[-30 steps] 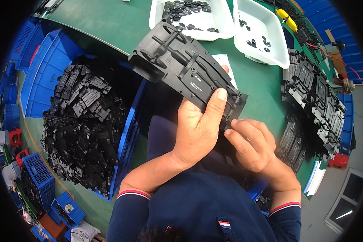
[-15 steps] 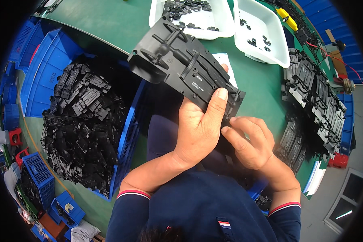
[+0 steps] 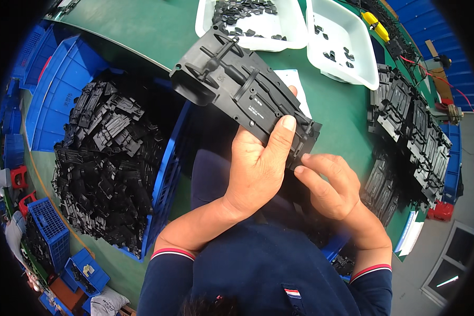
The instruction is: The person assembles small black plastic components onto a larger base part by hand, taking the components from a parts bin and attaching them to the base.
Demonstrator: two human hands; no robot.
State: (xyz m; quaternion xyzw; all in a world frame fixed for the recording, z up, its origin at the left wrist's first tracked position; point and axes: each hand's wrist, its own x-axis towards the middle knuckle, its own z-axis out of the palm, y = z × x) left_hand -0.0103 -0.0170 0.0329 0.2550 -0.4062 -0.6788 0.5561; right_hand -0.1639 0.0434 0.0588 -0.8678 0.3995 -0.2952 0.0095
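A: Left hand [image 3: 258, 168] — what does it have?

B: A long black moulded plastic part [image 3: 245, 95], ribbed, with a boxy opening at the far end. Grip is closed around the near end: thumb laid across the top face, fingers wrapped behind, only one fingertip showing past the far edge. Part is held up above the lap and the near edge of the green table [image 3: 142, 31], slanting away to the upper left.

A: Right hand [image 3: 329, 184]?

B: At the part's near corner, fingers curled together, tips touching the edge. Can't make out whether they pinch something small there; the corner is hidden behind the knuckles.

A: Underside of the part?

B: Not visible. A white sheet of paper [image 3: 295, 84] on the table is mostly covered by it.

A: Surroundings?

B: Left: a blue crate [image 3: 168, 174] heaped with black plastic parts [image 3: 105, 168], tangled, single pieces hard to tell apart. Far side of the table: two white trays, the left tray [image 3: 289, 37] with many small black pieces, cut off at the top edge; the right tray [image 3: 342, 58] with only a few. Right: a row of stacked black parts [image 3: 411, 126] bending with the lens toward the rim. A yellow tool [image 3: 374, 23] at top right, too small to identify. More blue crates [image 3: 52, 231] on the floor at lower left, contents unclear. Dark blue shirt [image 3: 258, 274] fills the bottom; lap beneath the hands lies in shadow.
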